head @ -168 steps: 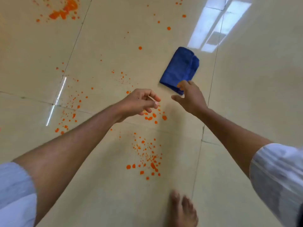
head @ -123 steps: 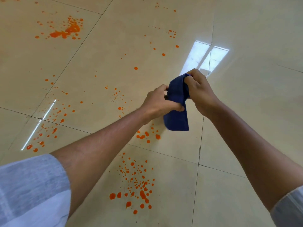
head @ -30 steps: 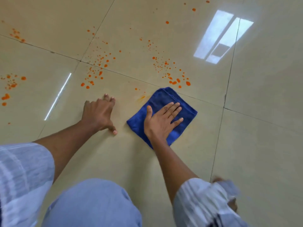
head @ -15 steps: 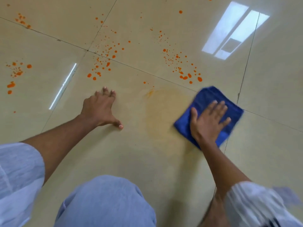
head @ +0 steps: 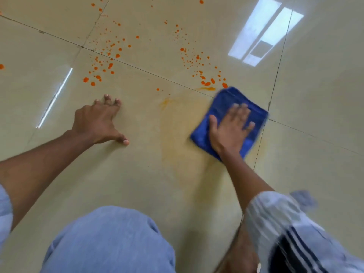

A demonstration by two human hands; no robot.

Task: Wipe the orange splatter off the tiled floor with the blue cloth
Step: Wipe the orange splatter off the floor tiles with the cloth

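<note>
a glossy cream tiled floor [head: 137,194] fills the view, crossed by dark grout lines and carrying a bright window reflection [head: 264,34] at the upper right. orange splatter [head: 197,62] dots the tiles further off in two loose clusters, and a pale orange smear [head: 177,134] spreads over the tile between the hands.

the blue cloth [head: 226,103] lies folded flat on the floor to the right of the smear, directly under the right hand [head: 229,130], which presses down on it with fingers straight and slightly spread, palm flat. the cloth's far corner sits just beside the nearest orange drops, and its right edge reaches the grout line. its long axis runs diagonally, from near-left up to far-right; its edges are motion-blurred.

the left hand [head: 98,121] is well apart from the cloth, fingers extended and planted on the bare tile, thumb out to the right, holding nothing.

a knee in light blue fabric [head: 110,243] sits at the bottom, with a striped sleeve [head: 291,233] at lower right.
</note>
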